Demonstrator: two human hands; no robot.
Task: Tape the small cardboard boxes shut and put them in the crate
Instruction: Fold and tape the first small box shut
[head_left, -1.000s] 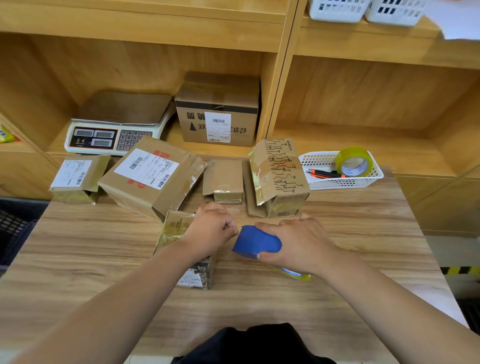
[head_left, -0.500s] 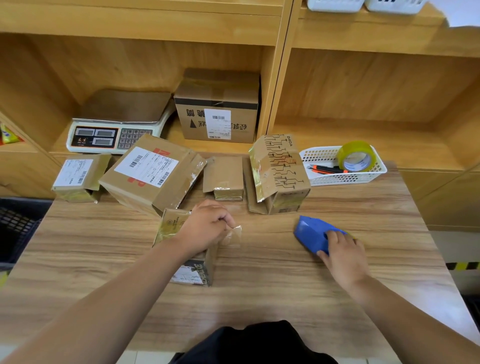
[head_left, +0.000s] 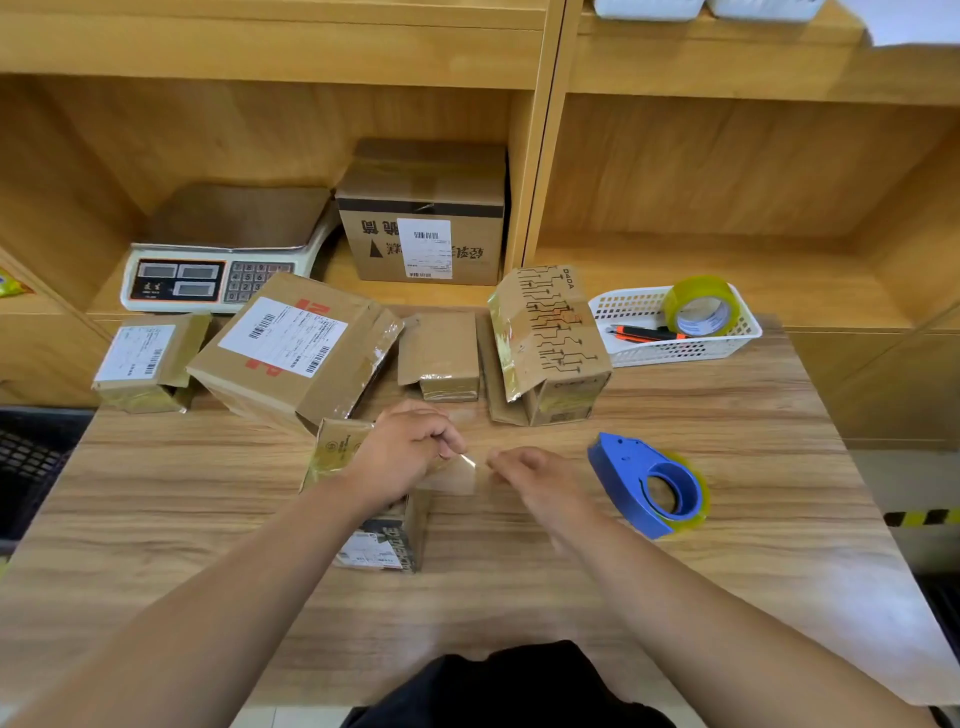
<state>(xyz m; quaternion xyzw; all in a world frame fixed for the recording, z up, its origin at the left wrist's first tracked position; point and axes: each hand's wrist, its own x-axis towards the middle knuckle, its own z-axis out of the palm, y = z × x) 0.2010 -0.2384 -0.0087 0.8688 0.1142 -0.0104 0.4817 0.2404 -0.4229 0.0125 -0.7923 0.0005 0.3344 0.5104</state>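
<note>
While both hands work at the middle of the frame, the light wood-grain table (head_left: 519, 597) runs back to tall wooden shelving (head_left: 540, 156). A white digital scale (head_left: 208, 270) and a brown printed carton (head_left: 421, 223) sit in the left shelf bay. Along the table's far edge stand 4 more parcels: a small labelled box (head_left: 145, 364) at the left, a large tilted labelled box (head_left: 296, 348), a small plain box (head_left: 441, 353) and a box printed with black circuit lines (head_left: 550, 338). Right of them a white plastic basket (head_left: 675, 353) holds a yellowish tape roll (head_left: 701, 306) and an orange-black cutter (head_left: 644, 332).

The left hand (head_left: 405, 452) rests on the small cardboard box (head_left: 384, 545) at centre, fingers curled, pinching one end of a strip of clear tape (head_left: 457, 473). The right hand (head_left: 540, 478) reaches in with loosely bent fingers whose tips meet the strip's other end; blur hides whether they grip it. A blue plastic tape dispenser (head_left: 639, 483) lies on its side just right of that hand, untouched.

A black mesh crate (head_left: 31, 467) shows at the left edge of the frame, below the tabletop. Bare wood stretches across the lower frame and right of the dispenser to the table's right edge.
</note>
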